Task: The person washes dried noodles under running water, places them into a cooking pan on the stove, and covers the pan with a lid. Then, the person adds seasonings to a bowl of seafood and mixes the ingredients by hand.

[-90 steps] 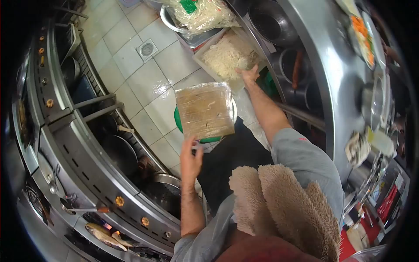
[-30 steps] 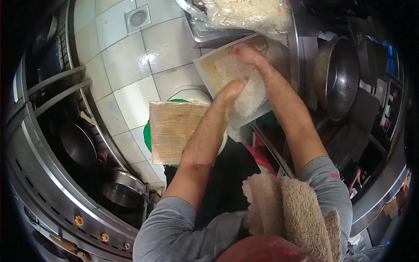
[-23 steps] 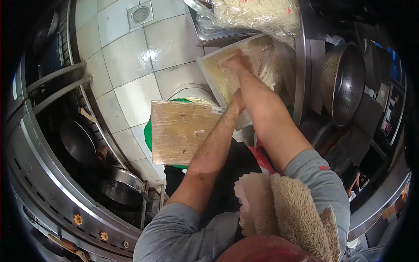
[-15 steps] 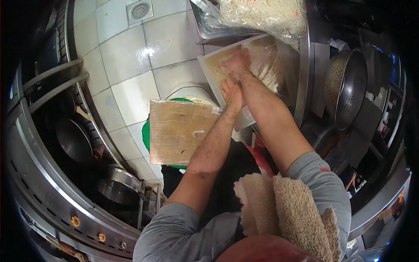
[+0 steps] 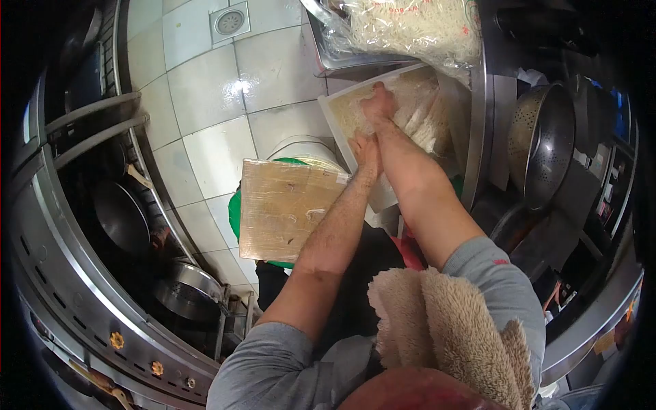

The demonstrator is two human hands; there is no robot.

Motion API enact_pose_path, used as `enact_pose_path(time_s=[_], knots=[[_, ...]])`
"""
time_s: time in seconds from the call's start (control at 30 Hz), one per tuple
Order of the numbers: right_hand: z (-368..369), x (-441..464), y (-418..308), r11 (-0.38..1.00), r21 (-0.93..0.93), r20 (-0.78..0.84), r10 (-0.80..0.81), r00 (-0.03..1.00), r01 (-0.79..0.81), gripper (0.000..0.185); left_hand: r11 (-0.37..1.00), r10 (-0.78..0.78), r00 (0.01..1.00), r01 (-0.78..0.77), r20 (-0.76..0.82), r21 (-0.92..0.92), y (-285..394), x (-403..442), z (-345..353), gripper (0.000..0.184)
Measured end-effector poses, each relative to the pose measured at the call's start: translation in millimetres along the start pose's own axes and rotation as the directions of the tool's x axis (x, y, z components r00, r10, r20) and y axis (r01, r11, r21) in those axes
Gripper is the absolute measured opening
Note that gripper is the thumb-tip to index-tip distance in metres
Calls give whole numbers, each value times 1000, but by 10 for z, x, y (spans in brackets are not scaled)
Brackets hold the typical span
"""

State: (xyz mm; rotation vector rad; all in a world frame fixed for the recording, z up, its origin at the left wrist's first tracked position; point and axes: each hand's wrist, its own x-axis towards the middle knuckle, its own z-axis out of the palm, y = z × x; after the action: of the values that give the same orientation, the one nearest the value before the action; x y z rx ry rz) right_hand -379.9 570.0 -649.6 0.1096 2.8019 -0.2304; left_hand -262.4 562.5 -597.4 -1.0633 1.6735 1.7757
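Note:
Both my hands are inside a translucent white plastic tub [image 5: 329, 109] that holds pale, stringy stuff like noodles [image 5: 425, 123] in what looks like cloudy liquid. My right hand [image 5: 379, 104] is farther in, over the tub's left side, its fingers curled; what they hold, if anything, is hidden. My left hand [image 5: 367, 152] sits nearer me, close to my right wrist, with its fingers pointing down and mostly hidden. Left of my left forearm, a flat, plastic-wrapped cardboard box [image 5: 280, 208] lies over something green and a white bucket [image 5: 307, 147].
A clear bag of pale noodles [image 5: 410, 31] rests on a metal tray [image 5: 355, 66] beyond the tub. To the right is a steel colander [image 5: 540, 147]. A steel cooking range [image 5: 89, 273] with pans runs along the left. The tiled floor has a drain [image 5: 230, 22].
My right hand has shifted slightly, and its fingers look more curled. My left hand stays close to my right wrist. The whole view has shifted a little right and down.

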Motion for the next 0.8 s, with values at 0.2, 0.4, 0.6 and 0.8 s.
enact_pose_path(time_s=[0.2,0.4,0.6,0.8], knots=[[-451,-3,264,802,597,37,4,999,-25,59,868,-13,999,-9,41,497,270,-128,17,64],[-359,3,231,756,645,123,40,992,-111,64,990,131,955,-141,-265,-21,196,-77,-34,97],[-292,57,107,825,539,275,20,961,-171,77,978,74,981,-107,-182,-179,277,26,-109,94],[-184,-19,-175,926,337,195,111,974,-173,67,961,137,984,-159,-113,-224,-147,451,-21,71]])
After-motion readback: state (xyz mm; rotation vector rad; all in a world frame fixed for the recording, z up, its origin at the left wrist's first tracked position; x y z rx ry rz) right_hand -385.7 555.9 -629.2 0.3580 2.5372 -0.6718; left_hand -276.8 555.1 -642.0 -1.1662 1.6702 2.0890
